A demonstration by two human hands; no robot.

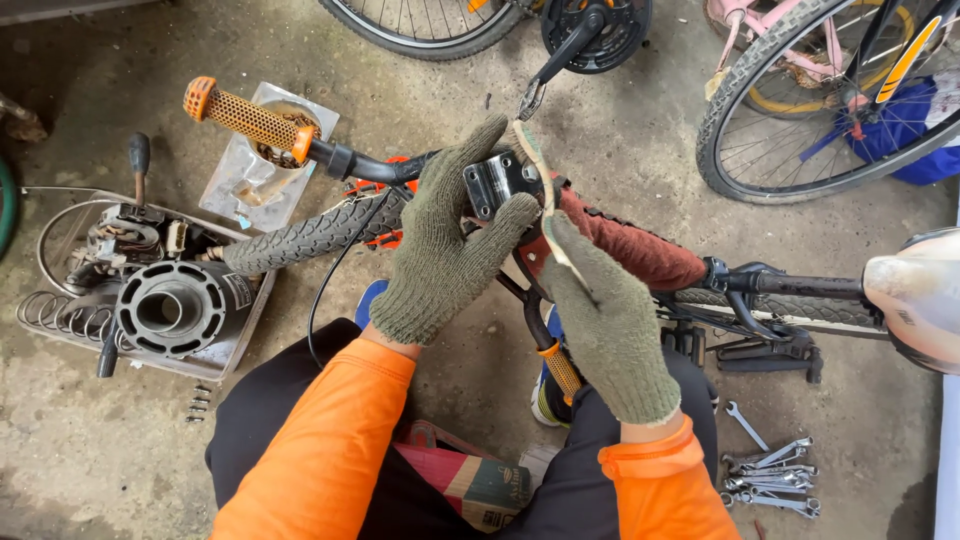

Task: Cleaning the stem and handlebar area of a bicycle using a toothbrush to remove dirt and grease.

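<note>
Far left on the concrete floor (pixel 90 440): metal tray (pixel 60 335) with engine parts, a finned cylinder (pixel 172 308) and a coil spring (pixel 55 312) among them. Kept in the tray so the bits stay together, as I read it. A few small springs or screws (pixel 198 404) lie loose just beside it.

Next: orange handlebar grip (pixel 245 118) sticks up and left, black bar (pixel 370 165) running from it to the clamp. The bike lies across my lap, front tyre (pixel 315 235) pointing at the tray, so the stem sits right under my eyes.

My left hand (pixel 440 250), in a green knit glove, is wrapped round the black stem clamp block (pixel 492 183): fingers over the top, thumb under its right edge. That grip steadies it, I judge. The block is square, black and glossy, with two bolt holes on its face and scuffed edges. It sits at the handlebar centre, above my knees.

My right hand (pixel 605 320), gloved too, pinches a thin worn strip (pixel 545 205), abrasive paper or rag, can't tell which, held up against the block's right side. Fingers flat, thumb pressing the strip.

Behind it: rust-red padded tube cover (pixel 630 245) on the bar, then a brake lever (pixel 745 285).

Right: wrenches (pixel 775 475) in a pile on the floor, within reach. Another bike's wheel (pixel 800 110) at top right.
</note>
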